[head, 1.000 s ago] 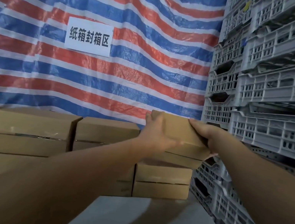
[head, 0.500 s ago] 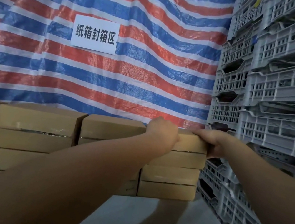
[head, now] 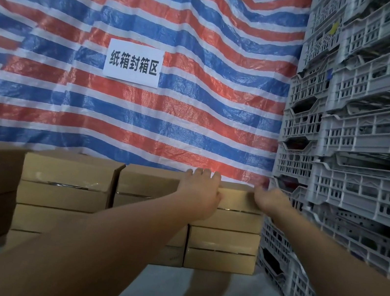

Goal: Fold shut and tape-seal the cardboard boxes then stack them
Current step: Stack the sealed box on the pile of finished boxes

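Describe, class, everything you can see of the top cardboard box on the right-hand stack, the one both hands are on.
The top brown cardboard box is a plain, low, rectangular carton with its flaps shut. It lies level as the highest box of the right-hand stack, beside the grey plastic crates and in front of the striped tarpaulin. The left hand lies over its top left part, fingers reaching toward the back edge; the right hand is at its right end.

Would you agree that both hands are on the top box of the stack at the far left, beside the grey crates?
Not quite. The head view shows the left hand and right hand on the top box of the stack at the far right, beside the grey crates.
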A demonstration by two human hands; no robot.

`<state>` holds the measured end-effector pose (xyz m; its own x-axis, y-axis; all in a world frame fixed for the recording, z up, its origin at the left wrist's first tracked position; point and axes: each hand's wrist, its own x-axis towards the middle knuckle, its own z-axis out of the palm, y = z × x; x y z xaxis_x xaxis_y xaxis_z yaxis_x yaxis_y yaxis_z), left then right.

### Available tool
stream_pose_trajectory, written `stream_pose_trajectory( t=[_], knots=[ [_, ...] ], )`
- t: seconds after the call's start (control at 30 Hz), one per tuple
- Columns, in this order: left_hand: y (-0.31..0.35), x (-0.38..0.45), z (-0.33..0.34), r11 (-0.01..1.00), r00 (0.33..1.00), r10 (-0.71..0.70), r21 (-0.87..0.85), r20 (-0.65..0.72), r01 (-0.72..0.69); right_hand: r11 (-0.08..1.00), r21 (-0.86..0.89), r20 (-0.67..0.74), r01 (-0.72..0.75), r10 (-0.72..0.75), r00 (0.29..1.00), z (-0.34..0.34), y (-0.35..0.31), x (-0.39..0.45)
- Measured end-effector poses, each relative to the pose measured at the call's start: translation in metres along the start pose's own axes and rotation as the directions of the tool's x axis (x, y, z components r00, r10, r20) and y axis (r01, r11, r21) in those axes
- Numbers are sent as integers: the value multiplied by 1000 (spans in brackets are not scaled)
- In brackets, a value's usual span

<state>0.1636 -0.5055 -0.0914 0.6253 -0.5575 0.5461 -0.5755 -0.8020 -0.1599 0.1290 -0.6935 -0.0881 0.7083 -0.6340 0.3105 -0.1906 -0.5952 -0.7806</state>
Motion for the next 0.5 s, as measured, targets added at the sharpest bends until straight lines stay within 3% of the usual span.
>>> stream_pose_trajectory(
  t=[0.13,0.37,0.5],
  knots=[
    [-6,-31,-43,1000,1000,5,-3,19,-5,988,-25,-117,153,-155,981,-19,-25,-31],
    [-15,-118,-164,996,993,-9,-84,-119,-1,931,65,-126,359,-349,929,-72,-115,-152],
    [-30,-181,-227,994,989,-49,-105,-140,34,914,92,-97,395,-387,917,-102,-148,-227]
  ],
)
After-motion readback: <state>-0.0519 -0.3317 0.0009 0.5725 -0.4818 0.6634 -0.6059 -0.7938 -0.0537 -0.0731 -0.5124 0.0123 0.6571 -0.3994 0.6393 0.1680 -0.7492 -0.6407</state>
